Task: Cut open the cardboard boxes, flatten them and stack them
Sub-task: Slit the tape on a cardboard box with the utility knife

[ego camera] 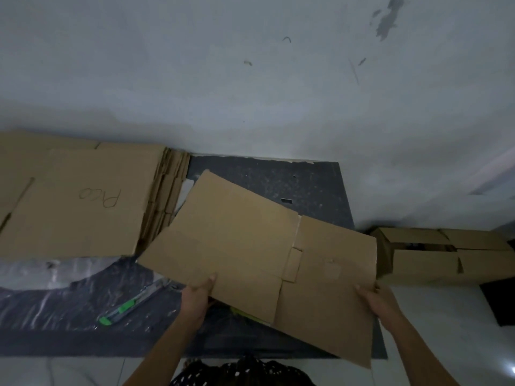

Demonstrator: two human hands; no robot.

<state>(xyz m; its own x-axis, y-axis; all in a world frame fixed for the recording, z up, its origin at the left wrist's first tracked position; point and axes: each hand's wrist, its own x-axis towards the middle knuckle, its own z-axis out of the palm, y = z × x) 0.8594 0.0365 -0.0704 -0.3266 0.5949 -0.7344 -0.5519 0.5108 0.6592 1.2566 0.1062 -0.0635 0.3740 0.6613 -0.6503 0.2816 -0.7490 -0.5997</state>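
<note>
Closest to the lens, a dotted garment [245, 371] fills the bottom edge, and two bare forearms reach out from it. Far left, a stack [78, 201] of flattened cardboard lies by the wall, handwriting on its top sheet. Below it crumpled plastic wrap [41, 274] spreads over a dark mat [267, 179], and a green-and-grey knife [131, 303] lies on the wrap near the left hand [196, 293]; whether its blade is out is too small to tell. That hand pinches the near edge of a flattened box [250, 246] — thumb on top, fingers hidden beneath the card. The flattened box hangs tilted above the mat, its far corner near the stack's right edge. The right hand [381, 299] pinches its right edge the same way, thumb over, fingers out of sight below. Further right a box [446, 254] not yet flattened sits on the floor [451, 316], well apart from the stack.

Judging from this, the sheet is headed for the stack. Held only along its near side, it may buckle at a crease or loose flap and land askew — then the pile leans. The card would also hide the knife as it passes left, so a lowering wrist could meet it, and the wrap looks slippery under anything set down.
</note>
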